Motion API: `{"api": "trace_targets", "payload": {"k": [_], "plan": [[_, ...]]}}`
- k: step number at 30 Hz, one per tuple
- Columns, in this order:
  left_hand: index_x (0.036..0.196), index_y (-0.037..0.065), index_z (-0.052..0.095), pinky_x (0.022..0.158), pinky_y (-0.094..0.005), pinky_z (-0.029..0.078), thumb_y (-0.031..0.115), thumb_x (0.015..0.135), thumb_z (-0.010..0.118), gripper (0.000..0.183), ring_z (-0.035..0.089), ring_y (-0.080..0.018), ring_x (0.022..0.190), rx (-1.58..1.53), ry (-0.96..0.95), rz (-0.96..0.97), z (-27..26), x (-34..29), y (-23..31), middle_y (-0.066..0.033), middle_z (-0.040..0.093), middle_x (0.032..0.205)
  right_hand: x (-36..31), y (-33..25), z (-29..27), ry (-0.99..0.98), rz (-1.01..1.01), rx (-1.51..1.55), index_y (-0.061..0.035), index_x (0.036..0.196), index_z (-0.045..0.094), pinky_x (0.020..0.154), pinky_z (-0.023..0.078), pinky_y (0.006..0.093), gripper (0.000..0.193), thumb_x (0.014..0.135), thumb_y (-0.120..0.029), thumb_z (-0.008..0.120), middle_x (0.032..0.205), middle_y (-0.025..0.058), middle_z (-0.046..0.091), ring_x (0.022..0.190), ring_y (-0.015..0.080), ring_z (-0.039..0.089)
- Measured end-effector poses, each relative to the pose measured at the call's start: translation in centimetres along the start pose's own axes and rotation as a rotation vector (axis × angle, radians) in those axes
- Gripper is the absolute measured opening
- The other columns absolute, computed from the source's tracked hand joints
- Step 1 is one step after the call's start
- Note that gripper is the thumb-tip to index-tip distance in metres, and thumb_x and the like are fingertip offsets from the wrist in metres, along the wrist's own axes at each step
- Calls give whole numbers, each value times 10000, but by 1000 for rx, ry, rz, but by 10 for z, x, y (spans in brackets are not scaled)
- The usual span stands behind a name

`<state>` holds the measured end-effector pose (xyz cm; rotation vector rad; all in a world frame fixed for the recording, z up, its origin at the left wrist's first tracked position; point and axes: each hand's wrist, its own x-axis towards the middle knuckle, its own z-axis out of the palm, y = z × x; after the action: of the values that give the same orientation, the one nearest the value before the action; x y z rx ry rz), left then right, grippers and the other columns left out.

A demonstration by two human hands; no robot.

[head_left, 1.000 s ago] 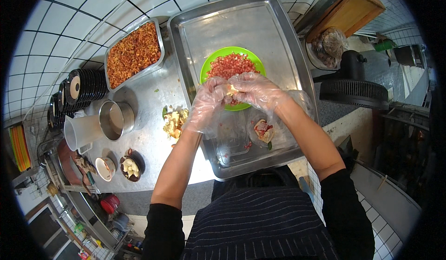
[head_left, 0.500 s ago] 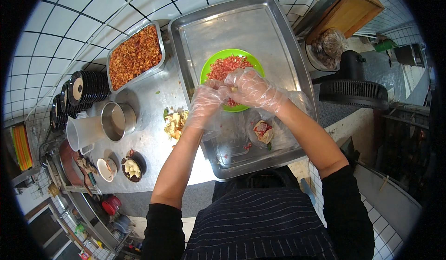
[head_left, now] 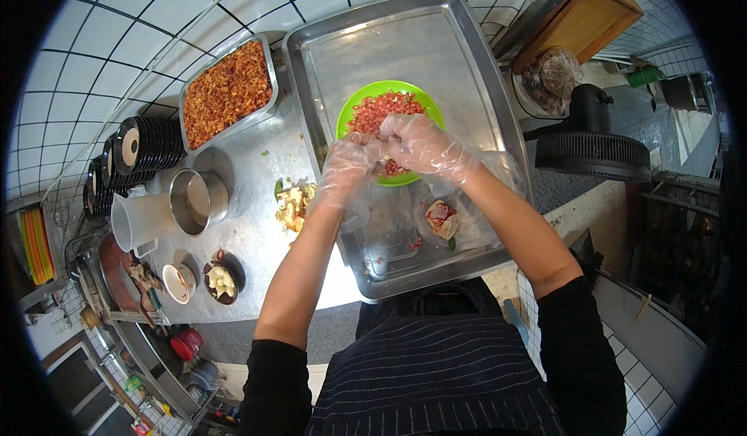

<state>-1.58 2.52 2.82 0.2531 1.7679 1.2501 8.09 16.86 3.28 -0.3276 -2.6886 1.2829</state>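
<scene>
My left hand point(head_left: 348, 170) and my right hand point(head_left: 424, 144), both in clear plastic gloves, meet over the near part of a bright green plate point(head_left: 376, 89). Their closed fingertips pinch what looks like a small piece of pomegranate, mostly hidden by the fingers. Loose red pomegranate seeds point(head_left: 381, 111) fill the plate. It stands in a large steel tray point(head_left: 350, 54). Nearer me in the tray, another chunk of pomegranate point(head_left: 442, 219) with pale rind lies on clear plastic. Left of my left wrist, pale peel scraps point(head_left: 294, 206) are heaped on the steel table.
At the back left stands a steel pan point(head_left: 269, 86) of reddish-brown crumbly food. Black dishes point(head_left: 152, 144), a plastic jug point(head_left: 140, 219), a steel pot point(head_left: 187, 205), a white cup point(head_left: 173, 284) and a bowl of pale cloves point(head_left: 222, 282) occupy the left. A black fan point(head_left: 593, 156) stands right.
Both hands stay over the plate with small finger movements. The right hand has shifted slightly, and the plate sits a touch farther away. The rest looks the same.
</scene>
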Motion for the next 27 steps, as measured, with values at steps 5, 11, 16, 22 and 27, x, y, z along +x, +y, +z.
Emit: {"api": "trace_targets", "payload": {"k": [5,11,16,22,27], "plan": [[835,42,607,462,-238,396,193,768,691,186,553,-121,563,-76,-7,-26,-4,10,-6,-40,597,678,1,15,3,-48,193,235,-2,1000,613,694,499,358,191,851,-120,595,817,145,639,716,262,625],[833,36,599,454,-235,387,159,782,679,156,533,-119,548,-162,-14,3,-5,14,-9,-45,581,671,-6,11,-2,-121,167,295,-10,1037,628,745,494,307,241,801,-61,639,855,84,632,785,148,591],[850,36,601,472,-228,383,161,800,673,153,528,-112,565,-169,34,-55,4,11,-5,-35,576,693,-10,1,-2,-35,143,240,0,1038,626,760,501,314,281,768,-64,675,896,101,652,830,176,622],[879,34,609,497,-222,378,177,814,662,165,515,-93,596,-280,-73,-53,9,0,8,-19,575,724,-7,11,-3,-16,74,201,-1,965,658,767,506,334,216,776,-105,661,917,176,675,846,257,661],[942,20,620,519,-211,389,190,811,683,224,505,-80,602,-279,-109,-12,1,3,1,-1,570,729,-7,15,0,38,121,395,9,975,655,742,513,306,179,846,-106,610,855,99,676,795,198,649]]}}
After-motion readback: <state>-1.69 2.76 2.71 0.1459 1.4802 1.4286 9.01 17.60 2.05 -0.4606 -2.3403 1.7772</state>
